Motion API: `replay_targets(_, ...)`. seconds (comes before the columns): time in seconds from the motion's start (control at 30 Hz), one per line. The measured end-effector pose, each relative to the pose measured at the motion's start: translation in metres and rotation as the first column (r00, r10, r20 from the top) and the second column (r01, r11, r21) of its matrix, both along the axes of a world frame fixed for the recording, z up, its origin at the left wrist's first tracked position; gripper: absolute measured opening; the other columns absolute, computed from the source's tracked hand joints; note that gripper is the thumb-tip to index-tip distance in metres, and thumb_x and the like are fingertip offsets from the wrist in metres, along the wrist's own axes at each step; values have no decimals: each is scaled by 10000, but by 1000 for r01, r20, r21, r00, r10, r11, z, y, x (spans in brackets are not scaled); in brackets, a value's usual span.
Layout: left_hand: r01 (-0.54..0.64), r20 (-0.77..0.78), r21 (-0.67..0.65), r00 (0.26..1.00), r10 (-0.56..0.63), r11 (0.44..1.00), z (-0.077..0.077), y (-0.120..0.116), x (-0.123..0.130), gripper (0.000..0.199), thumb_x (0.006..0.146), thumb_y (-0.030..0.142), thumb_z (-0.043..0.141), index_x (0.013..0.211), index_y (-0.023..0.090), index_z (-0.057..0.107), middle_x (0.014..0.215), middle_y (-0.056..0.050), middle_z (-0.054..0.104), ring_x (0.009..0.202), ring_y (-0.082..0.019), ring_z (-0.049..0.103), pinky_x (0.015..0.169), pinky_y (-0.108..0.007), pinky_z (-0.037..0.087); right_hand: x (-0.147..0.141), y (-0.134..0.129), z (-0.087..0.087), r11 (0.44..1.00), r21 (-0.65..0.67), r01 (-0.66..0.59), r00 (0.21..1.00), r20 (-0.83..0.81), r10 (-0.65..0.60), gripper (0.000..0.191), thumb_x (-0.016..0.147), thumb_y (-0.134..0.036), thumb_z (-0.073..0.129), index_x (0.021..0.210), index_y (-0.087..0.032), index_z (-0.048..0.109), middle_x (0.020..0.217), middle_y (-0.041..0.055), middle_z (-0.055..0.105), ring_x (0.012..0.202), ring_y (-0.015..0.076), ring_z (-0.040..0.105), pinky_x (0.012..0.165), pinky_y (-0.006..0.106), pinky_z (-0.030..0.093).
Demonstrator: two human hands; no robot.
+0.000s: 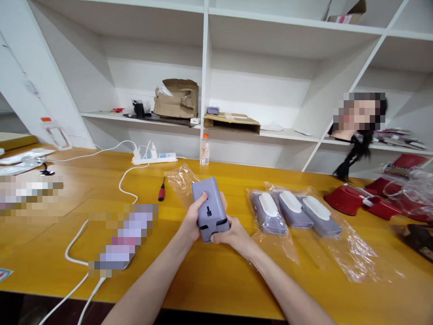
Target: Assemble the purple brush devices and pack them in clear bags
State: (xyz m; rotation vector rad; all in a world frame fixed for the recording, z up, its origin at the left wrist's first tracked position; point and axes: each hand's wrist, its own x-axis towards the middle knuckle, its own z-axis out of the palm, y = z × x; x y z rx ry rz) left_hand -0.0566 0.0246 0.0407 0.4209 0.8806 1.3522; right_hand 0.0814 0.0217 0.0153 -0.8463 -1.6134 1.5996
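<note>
A purple-grey box-shaped casing (208, 198) is held tilted over the middle of the table. It has a small black slot on its upper face and dark gaps along its near end; its exact kind I cannot make out. My left hand (193, 220) is closed around its left side, thumb on the upper face. My right hand (232, 231) grips the near right corner, thumb at the near end. Some fingers of both hands are hidden behind the casing. Just beyond lies a crumpled clear plastic bag (181, 178).
Several purple-grey units with white oval tops, one a bagged unit (270, 214), lie to the right. A red-handled screwdriver (161, 193), power strip (158, 158) and clear bottle (204, 151) sit farther back. White cables (76, 246) cross the left side. Red parts (345, 200) lie far right.
</note>
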Motion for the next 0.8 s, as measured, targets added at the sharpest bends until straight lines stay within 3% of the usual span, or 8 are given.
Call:
replay_targets(0.13,32,4,100,999,-32,994,-1,-2,-3,363,681,394,625,888,97,613,747,-104,687,651,-208,645,645,-319,512,6,1,2,984,-136,-112,994,-36,108,409,555,-360,759,872,-161,596,708,3,610,549,101,547,511,214,390)
replay_targets(0.23,76,-6,162,997,-76,984,-1,-4,-3,477,643,450,634,953,89,605,794,-125,685,707,-242,644,661,-348,505,10,-1,5,952,-223,-210,971,-157,178,558,552,-490,732,985,-188,551,847,42,628,681,156,618,617,267,444)
replay_targets(0.3,-37,-71,204,996,53,978,-4,-3,-2,510,618,436,666,1008,120,578,806,-94,681,706,-220,636,647,-322,497,9,-3,7,950,-234,-208,968,-188,166,567,576,-521,701,1004,-187,536,894,57,625,716,181,628,701,333,455)
replay_targets(0.37,-172,-117,302,969,216,938,-7,-1,2,544,622,392,684,1099,191,519,898,-52,668,758,-183,627,670,-283,485,6,-4,7,983,-158,-94,993,-90,81,522,614,-490,680,1004,-171,543,899,68,623,746,192,621,762,372,445)
replay_targets(0.43,-215,-136,397,948,289,892,-9,0,6,584,632,339,692,1159,246,460,1019,-33,633,854,-165,609,738,-266,469,0,-4,6,993,56,108,991,78,-112,552,601,-424,703,1065,-176,534,970,73,607,866,212,590,843,392,411)
replay_targets(0.53,-184,-202,401,938,282,897,-11,0,14,532,606,288,715,1084,197,501,967,-54,625,866,-180,600,795,-292,456,-6,-2,4,908,351,229,908,259,-329,776,497,-354,769,1196,-214,460,1135,72,535,1047,237,497,931,402,351)
replay_targets(0.7,-174,-172,430,948,269,886,-9,-5,17,377,639,318,676,957,156,557,844,-54,632,779,-184,612,770,-320,466,-12,-4,7,975,193,111,949,272,-161,685,574,-332,719,1188,-209,443,993,34,602,881,192,573,775,334,455)
replay_targets(0.8,-175,-173,398,950,261,901,-7,-6,14,387,621,345,681,932,141,576,793,-58,646,740,-197,625,749,-329,471,-15,-7,12,960,230,160,924,308,-227,667,540,-290,734,1147,-212,470,905,20,621,773,182,582,665,305,462)
